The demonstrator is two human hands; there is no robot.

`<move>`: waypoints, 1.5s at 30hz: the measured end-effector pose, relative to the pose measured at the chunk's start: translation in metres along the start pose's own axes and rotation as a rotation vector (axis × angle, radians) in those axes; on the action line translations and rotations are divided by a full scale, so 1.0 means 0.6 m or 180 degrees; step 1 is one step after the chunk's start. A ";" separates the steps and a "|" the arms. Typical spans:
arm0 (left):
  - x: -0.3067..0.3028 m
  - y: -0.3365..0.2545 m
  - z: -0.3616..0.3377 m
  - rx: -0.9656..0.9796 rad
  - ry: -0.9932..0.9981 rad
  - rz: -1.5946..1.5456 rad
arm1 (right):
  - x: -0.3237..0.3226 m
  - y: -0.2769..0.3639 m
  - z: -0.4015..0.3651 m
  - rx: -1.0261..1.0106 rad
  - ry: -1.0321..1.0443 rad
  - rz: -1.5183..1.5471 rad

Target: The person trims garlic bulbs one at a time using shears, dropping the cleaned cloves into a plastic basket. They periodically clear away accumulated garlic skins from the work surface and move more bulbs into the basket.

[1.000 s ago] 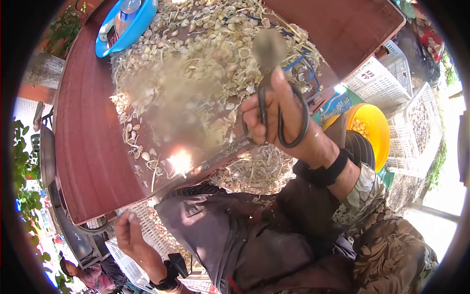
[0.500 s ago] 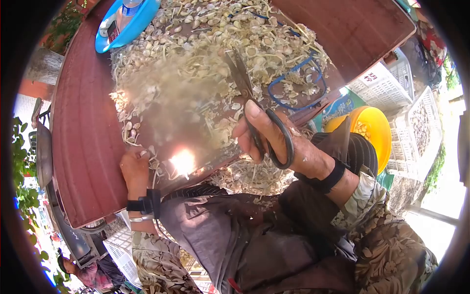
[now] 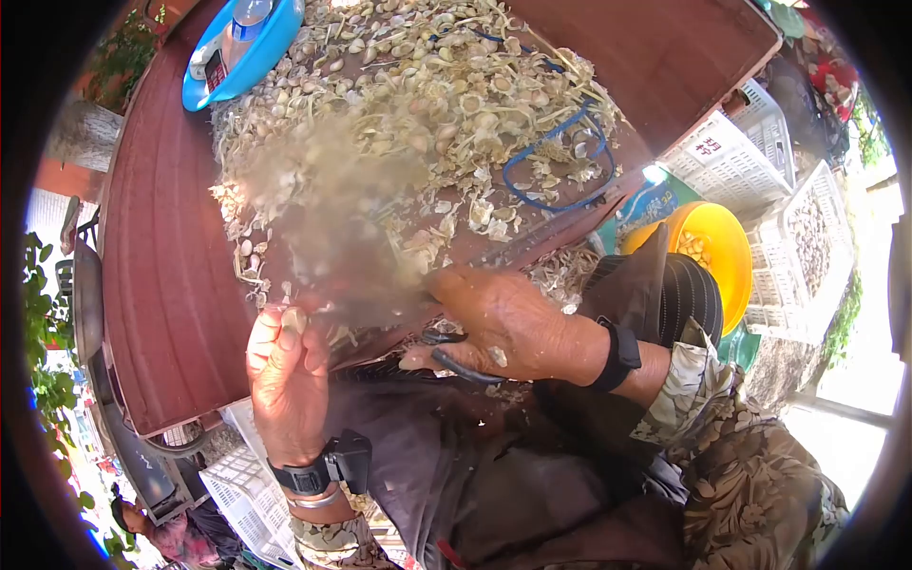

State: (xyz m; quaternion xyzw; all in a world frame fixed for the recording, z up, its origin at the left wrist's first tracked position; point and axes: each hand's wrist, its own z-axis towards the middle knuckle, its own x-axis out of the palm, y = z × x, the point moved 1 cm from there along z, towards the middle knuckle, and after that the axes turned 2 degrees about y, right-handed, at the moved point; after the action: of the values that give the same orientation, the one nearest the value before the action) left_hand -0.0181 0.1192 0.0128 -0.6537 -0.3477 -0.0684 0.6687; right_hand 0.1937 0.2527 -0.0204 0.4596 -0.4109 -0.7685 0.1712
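Note:
My right hand [image 3: 503,323] grips dark scissors [image 3: 456,356] by their loop handles, turned palm down at the near edge of the red-brown table [image 3: 161,275]. My left hand [image 3: 285,375] pinches a small pale garlic piece [image 3: 294,320] between thumb and fingers, just left of the scissors. A big heap of garlic cloves, skins and stalks [image 3: 408,104] covers the table beyond both hands. Both wrists wear black bands with a small device.
A blue basin [image 3: 242,47] with a bottle and scale sits far left. A blue cord [image 3: 560,161] lies on the heap. A yellow tub [image 3: 712,247] of garlic and white plastic crates [image 3: 750,152] stand right. Another crate [image 3: 256,513] is below left. A dark apron covers my lap.
My right hand dropped from the raised position down to the table's near edge, turning palm down with the scissors. My left hand picked a garlic piece off the table and lifted it toward the scissors.

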 end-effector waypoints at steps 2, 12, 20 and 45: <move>0.038 -0.001 -0.011 0.0008 -0.0206 0.0090 | -0.001 0.012 -0.004 -0.0042 -0.0029 -0.0197; 0.040 0.017 -0.016 -0.0235 -0.0272 -0.0108 | -0.015 -0.003 -0.017 -0.0045 0.0393 0.0006; 0.049 0.020 -0.011 -0.0298 -0.0073 -0.0411 | -0.023 -0.002 -0.005 0.0286 0.0424 0.1458; -0.320 -0.079 0.286 0.0308 -0.0957 0.7701 | -0.047 -0.034 0.007 0.0727 -0.0267 0.2171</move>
State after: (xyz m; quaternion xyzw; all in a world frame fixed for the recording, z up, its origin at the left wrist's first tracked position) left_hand -0.2523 0.2011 -0.0708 -0.5314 0.4093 0.6878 0.2776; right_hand 0.2071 0.2854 -0.0196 0.2802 -0.6305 -0.6345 0.3483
